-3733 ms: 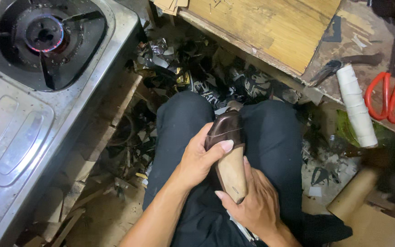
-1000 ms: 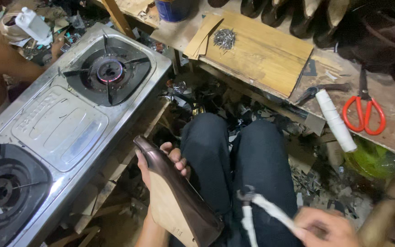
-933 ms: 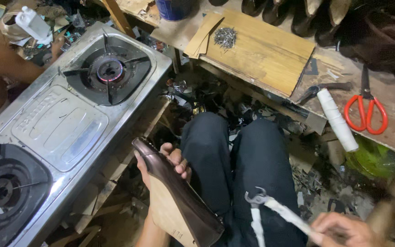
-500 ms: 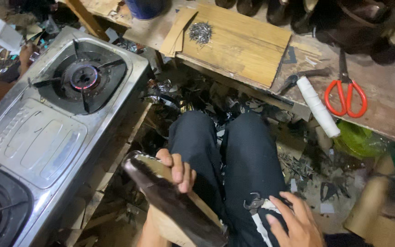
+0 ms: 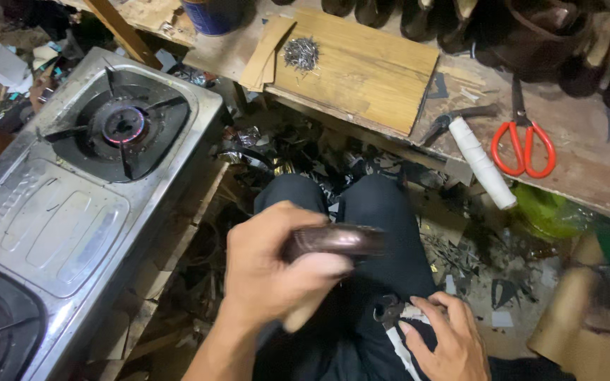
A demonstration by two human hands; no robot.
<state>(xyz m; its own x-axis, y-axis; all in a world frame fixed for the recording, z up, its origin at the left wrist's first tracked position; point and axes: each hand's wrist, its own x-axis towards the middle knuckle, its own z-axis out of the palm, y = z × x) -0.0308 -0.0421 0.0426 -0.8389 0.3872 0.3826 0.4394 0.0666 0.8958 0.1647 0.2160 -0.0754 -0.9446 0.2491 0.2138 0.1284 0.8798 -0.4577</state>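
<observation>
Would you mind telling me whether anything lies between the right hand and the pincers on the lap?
Nothing visible does: the right hand rests on the lap with its fingertips beside the pincers. The left hand holds the brown shoe higher up.

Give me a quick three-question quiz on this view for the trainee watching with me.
1. True or false: the left hand holds the dark shoe.
2. What does the right hand rest on: A) red scissors, B) pincers on the lap, C) the gas stove?
3. Which burner on the gas stove is lit, the far or the near one?

Key: 1 true. 2 B, the pincers. 3 the far one, with a small flame.
</observation>
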